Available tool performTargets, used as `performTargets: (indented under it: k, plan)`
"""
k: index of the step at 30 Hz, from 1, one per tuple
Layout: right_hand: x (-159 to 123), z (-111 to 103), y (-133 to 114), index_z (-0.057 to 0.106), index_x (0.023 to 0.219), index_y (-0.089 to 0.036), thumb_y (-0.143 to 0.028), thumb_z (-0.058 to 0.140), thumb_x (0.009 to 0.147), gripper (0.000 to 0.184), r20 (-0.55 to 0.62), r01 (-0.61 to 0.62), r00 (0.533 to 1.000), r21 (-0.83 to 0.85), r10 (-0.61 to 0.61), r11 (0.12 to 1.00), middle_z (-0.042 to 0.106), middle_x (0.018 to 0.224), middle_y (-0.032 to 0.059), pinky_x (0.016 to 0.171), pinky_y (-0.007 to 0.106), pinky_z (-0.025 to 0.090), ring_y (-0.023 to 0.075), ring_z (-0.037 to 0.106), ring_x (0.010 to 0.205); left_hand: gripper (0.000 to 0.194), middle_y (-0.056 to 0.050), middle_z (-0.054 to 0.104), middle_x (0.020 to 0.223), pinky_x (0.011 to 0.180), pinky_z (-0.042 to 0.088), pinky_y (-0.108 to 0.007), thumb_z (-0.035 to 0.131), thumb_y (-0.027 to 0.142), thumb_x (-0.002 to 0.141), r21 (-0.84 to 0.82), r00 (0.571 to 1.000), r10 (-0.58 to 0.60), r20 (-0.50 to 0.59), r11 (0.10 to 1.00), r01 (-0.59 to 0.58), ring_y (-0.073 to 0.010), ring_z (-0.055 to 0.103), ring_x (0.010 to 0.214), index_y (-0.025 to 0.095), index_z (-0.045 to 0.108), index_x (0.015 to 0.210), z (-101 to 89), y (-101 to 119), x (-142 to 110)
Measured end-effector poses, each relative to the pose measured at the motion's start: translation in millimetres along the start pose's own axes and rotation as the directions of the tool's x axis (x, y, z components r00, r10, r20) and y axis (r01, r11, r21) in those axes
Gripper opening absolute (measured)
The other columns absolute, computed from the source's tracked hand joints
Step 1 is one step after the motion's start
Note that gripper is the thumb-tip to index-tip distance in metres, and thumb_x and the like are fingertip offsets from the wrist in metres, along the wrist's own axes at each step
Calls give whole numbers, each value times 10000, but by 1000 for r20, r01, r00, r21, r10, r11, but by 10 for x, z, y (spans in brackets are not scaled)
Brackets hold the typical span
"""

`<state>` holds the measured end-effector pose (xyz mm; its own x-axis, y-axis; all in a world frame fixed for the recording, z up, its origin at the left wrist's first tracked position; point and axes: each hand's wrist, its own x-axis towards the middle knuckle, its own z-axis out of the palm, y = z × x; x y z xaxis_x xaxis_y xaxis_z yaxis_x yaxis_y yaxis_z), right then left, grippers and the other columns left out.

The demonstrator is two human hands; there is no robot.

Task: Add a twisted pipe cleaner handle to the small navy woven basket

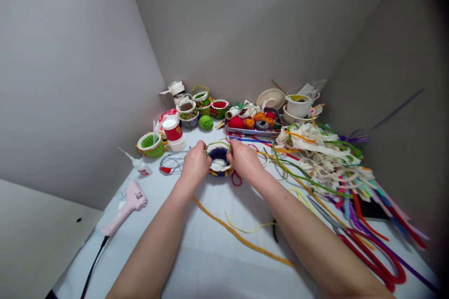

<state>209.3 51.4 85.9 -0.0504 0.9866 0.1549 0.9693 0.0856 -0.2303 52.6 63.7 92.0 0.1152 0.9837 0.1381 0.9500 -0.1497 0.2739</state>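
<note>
A small dark blue basket [219, 155] with a green-and-white twisted cord along its rim sits at mid-table, orange bits around its base and something white inside. My left hand [196, 161] grips its left side, thumb and fingers closed on the edge. On the opposite side my right hand [244, 159] pinches the rim the same way. A loop of red yarn [236, 178] hangs or lies beside the basket, under my right hand. Most fingertips are hidden behind the rim.
At the left lie a pink glue gun [126, 205] and a small glue bottle [141, 167]. Finished-looking baskets [187, 110] stand at the back. A tray [254, 131] holds yarn balls. Ribbons [326, 149] and red-handled scissors [375, 257] cover the right. An orange cord [242, 238] lies in front.
</note>
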Motion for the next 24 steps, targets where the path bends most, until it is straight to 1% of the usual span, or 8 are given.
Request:
performTargets:
  k: [12,17,24]
  plan:
    - [22,28,24,551,1022,-138,-180,520,839,191,9,-17,1000,-1,17,1000,696,912,121,657,276,377,233,648,844,222,-74,676,890,670,387,-290,534,169,777,-20,1000,2,3,1000,-2,-222,631,833,196,504,996,29,-17,16]
    - [21,19,30,554,1013,-140,-184,524,830,191,10,-16,1000,7,16,1000,695,901,117,646,278,372,233,646,832,212,-73,670,870,655,383,-296,529,170,768,-32,1000,7,-3,999,-8,-230,624,812,199,508,977,28,-18,13]
    - [5,-17,10,558,1040,-137,-165,527,817,227,15,-52,999,2,52,999,702,897,122,657,280,374,235,648,827,230,-60,661,837,641,381,-291,518,140,742,-56,1000,14,4,998,-14,-223,618,794,205,516,963,7,-23,7]
